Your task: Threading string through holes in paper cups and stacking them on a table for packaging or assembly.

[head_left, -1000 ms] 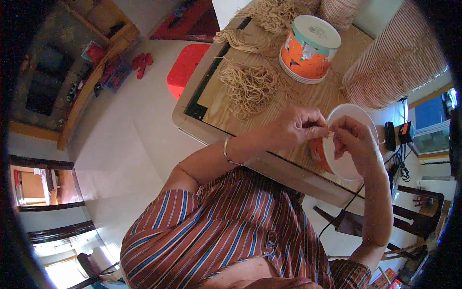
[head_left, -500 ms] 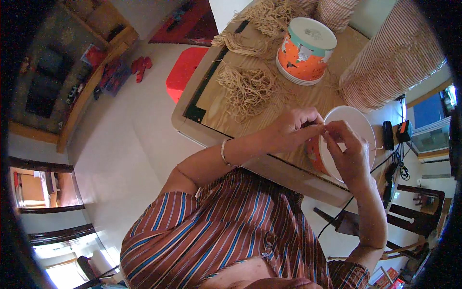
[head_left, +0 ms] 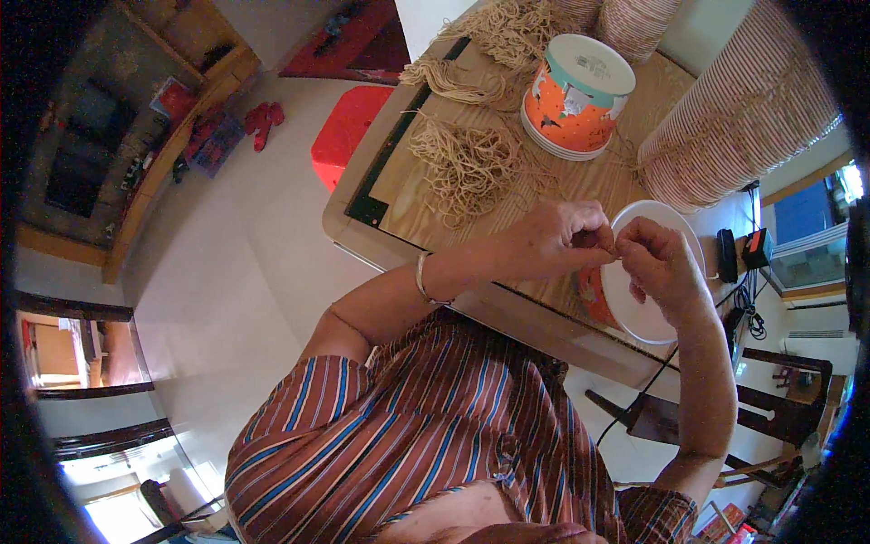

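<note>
My left hand [head_left: 566,238] and my right hand [head_left: 660,261] meet fingertip to fingertip above a round paper tub [head_left: 598,297]. The tub has a white inside and an orange printed wall, and it stands near the table's front edge. Both hands are closed in a pinch. Whatever lies between the fingertips is too small to make out. Left of them a loose heap of tan cord [head_left: 467,168] lies on the table. Behind it stands a short upside-down stack of orange tubs [head_left: 575,113] with a pale base and a green band.
A tall leaning stack of nested tubs [head_left: 734,122] fills the table's right side, with cords strung along it. More tan cord [head_left: 503,41] lies at the back. A black adapter [head_left: 759,247] with cables sits at the right edge. A red stool [head_left: 349,136] stands left of the table.
My right hand's fingers have curled in and rotated, staying at the left hand's fingertips. The left hand has shifted only slightly. The tub and cords stay put.
</note>
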